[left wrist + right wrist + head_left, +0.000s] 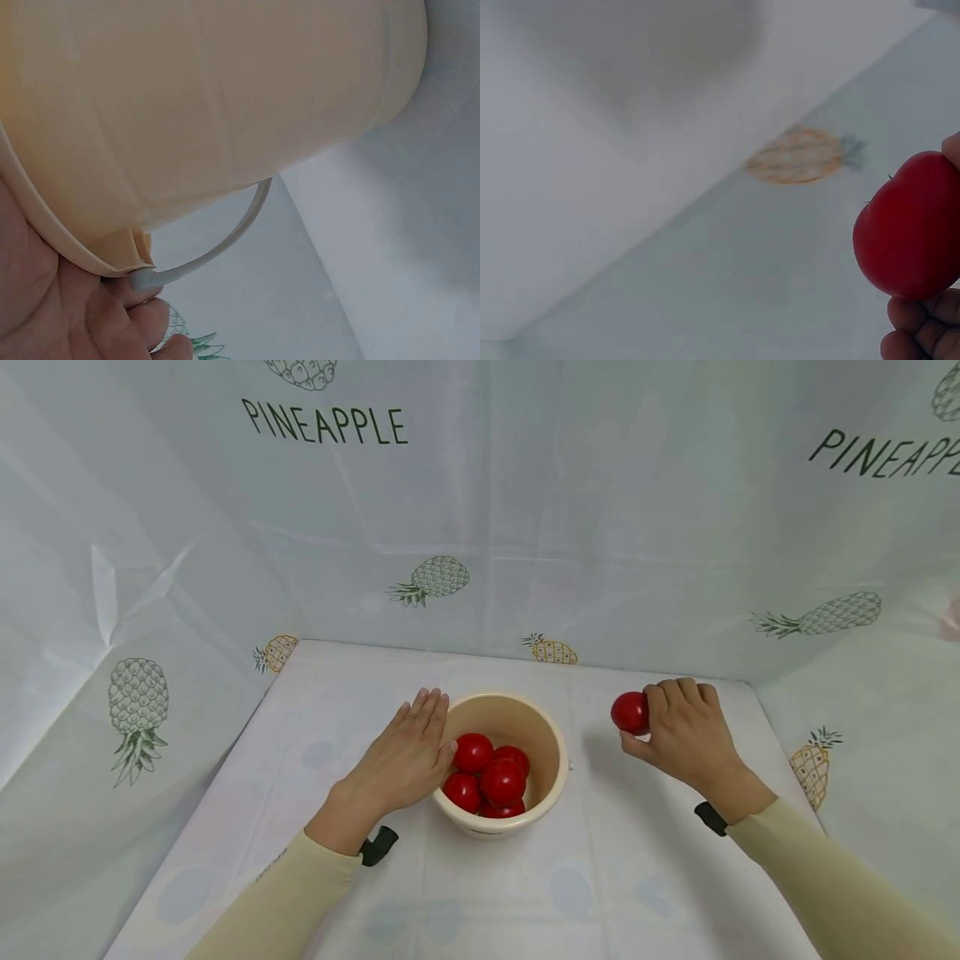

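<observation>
A cream bucket (557,752) stands on the table with several red tomatoes (503,782) inside it. My left hand (401,758) lies against the bucket's left rim, its fingers straight and close together. In the left wrist view, the palm (34,300) touches the rim beside the grey handle (217,251). Out to the right of the bucket, my right hand (686,731) holds one tomato (631,713) between thumb and fingers. That tomato (909,229) shows a bit of green stem in the right wrist view.
A white cloth covers the table (510,902), with pale spots printed on it. Behind and at the sides hangs a sheet (600,527) printed with pineapples. It meets the table along its back and side edges.
</observation>
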Tool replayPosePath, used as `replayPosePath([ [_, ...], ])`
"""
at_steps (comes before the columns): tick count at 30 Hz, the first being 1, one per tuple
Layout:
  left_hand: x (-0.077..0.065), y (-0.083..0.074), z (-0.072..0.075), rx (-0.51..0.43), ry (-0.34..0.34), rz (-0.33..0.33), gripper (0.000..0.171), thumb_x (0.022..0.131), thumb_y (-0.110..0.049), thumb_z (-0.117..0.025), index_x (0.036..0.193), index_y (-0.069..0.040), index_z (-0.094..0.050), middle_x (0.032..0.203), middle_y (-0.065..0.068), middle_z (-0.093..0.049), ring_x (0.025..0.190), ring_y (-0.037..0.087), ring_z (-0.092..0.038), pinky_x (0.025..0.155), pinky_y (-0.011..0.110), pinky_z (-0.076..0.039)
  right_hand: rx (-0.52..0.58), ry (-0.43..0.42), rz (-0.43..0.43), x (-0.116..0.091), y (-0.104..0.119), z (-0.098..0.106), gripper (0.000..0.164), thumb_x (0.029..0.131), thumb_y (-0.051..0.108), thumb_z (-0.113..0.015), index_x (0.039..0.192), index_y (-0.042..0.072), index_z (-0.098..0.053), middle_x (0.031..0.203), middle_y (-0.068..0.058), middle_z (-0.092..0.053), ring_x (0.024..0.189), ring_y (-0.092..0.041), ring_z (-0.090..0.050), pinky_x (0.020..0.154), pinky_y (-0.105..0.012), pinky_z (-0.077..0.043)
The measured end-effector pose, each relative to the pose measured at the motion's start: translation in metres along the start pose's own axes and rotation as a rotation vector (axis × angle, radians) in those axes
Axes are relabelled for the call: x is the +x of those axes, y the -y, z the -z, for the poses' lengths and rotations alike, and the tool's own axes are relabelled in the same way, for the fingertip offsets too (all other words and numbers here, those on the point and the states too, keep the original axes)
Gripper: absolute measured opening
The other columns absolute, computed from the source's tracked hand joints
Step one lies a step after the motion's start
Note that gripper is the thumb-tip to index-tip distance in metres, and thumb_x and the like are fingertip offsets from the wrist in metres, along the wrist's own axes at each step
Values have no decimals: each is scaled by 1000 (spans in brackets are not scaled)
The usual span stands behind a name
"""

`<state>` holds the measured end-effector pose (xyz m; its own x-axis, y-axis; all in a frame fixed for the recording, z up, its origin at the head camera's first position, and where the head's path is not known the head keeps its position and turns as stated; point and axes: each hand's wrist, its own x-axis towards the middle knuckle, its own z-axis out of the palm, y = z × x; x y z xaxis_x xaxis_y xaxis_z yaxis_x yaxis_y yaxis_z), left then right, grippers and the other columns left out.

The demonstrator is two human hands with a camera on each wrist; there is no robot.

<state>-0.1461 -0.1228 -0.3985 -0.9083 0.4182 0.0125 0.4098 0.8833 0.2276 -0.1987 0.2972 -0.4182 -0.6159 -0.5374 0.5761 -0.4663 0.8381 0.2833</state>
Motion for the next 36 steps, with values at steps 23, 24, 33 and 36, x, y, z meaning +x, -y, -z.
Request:
replayPosePath([
  [23,2,-3,-1,-21,11,7,73,112,-39,-41,166,5,-19,174,21,-17,164,36,-11,132,53,-17,244,18,67,72,123,19,61,83,53,-72,111,-1,-64,103,-16,-68,96,-35,-59,78,-47,-47],
  [24,2,-3,0,-21,11,8,73,112,-39,-41,166,5,-19,174,21,-17,164,36,-11,132,53,-17,242,18,68,71,123,18,62,82,53,-74,112,-1,-64,104,-17,-69,96,-36,-59,77,-47,-47],
  [33,1,-2,-1,-36,-8,8,72,111,-37,-43,165,5,-20,174,21,-19,164,36,-13,132,53,-17,238,53,42,64,122,16,61,88,50,-72,119,-3,-64,111,-19,-68,101,-39,-59,77,-49,-48],
  [36,1,-1,-2,-35,-13,10,72,111,-37,-43,165,4,-20,174,21,-18,164,36,-12,132,52,-16,244,67,20,62,123,16,62,91,50,-69,123,-3,-64,115,-20,-69,104,-40,-59,78,-50,-49],
])
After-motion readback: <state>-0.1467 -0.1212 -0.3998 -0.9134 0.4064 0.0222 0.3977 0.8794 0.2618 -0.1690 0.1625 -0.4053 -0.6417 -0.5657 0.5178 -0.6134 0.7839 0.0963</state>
